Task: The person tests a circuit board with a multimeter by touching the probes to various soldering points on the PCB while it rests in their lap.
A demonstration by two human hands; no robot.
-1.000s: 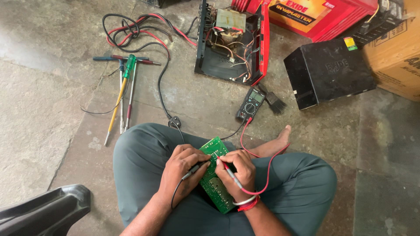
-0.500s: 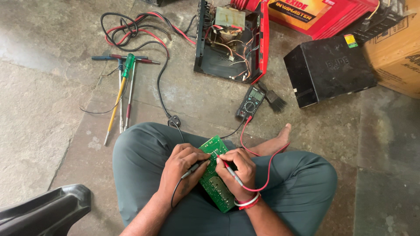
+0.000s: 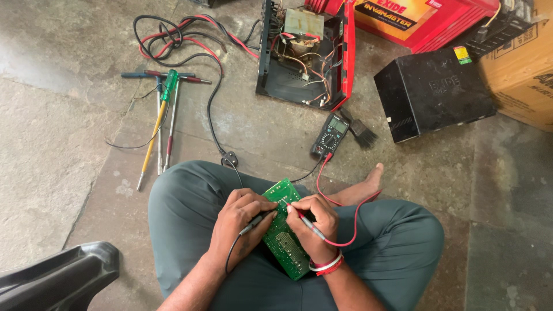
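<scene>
An informal electronics repair workshop on a bare concrete floor (image 3: 57, 144). Evidence: an opened inverter chassis (image 3: 302, 55) with exposed wiring, a digital multimeter (image 3: 330, 134), screwdrivers (image 3: 158, 124) laid out, loose cables (image 3: 184, 40), a red battery (image 3: 420, 20) and a black cover (image 3: 435, 92).

A green circuit board (image 3: 285, 230) is held on the lap of a person seated cross-legged on a concrete floor (image 3: 52, 144). The black probe (image 3: 256, 222) is gripped in the left hand (image 3: 239, 222) and the red probe (image 3: 305, 222) in the right hand (image 3: 314, 224); both tips are set against the upper part of the board. Red and black leads are routed to a digital multimeter (image 3: 330, 134) lying on the floor ahead of the knees. An opened black chassis (image 3: 302, 55) with exposed wiring is positioned beyond it. Screwdrivers (image 3: 161, 115) are laid to the left, near coiled cables (image 3: 178, 40). A black box (image 3: 435, 92) is placed to the right.
</scene>
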